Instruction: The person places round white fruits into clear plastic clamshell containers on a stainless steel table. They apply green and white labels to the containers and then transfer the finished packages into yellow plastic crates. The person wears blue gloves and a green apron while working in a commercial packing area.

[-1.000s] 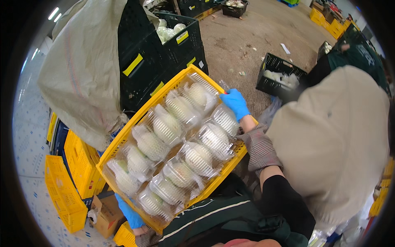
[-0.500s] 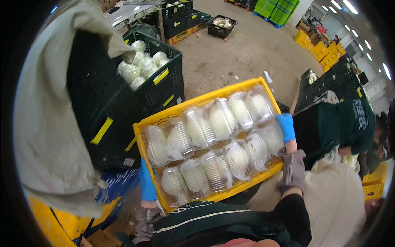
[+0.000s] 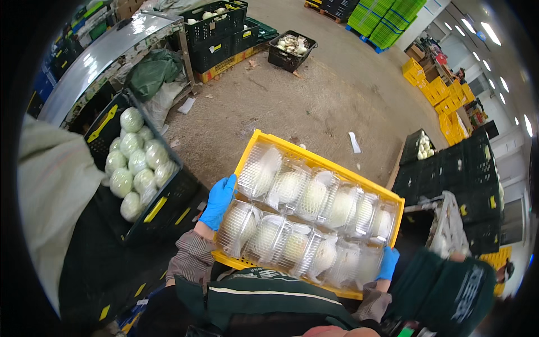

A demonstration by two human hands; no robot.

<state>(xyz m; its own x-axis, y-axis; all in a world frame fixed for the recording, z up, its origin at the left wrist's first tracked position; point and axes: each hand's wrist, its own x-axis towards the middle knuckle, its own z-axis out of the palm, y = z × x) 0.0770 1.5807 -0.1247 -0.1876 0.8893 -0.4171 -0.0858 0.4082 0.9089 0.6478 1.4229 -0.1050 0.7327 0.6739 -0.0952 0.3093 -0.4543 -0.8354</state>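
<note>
A yellow plastic crate (image 3: 332, 169) is held up in front of my body, tilted with its left end farther from me. Two rows of clear plastic clamshell packs (image 3: 342, 206) fill it. Pale round vegetables, some in white foam netting, show through the lids; their exact kind is unclear. My left hand (image 3: 219, 201), in a blue glove, is closed on the crate's left end. On the opposite end, my right hand (image 3: 387, 263), gloved in blue too, grips the rim, its fingers partly hidden.
A dark crate (image 3: 154, 210) of film-wrapped pale green vegetables stands at left, below a metal-topped table (image 3: 106, 53). A black crate (image 3: 289, 63) sits on the floor ahead. Close at right is a person in a green vest (image 3: 446, 292), near stacked dark crates (image 3: 449, 185).
The yellow crate has swung clockwise and sits further right in view; its right end is now the nearer one. The crate of wrapped vegetables appears lower and further left. Both hands keep their hold.
</note>
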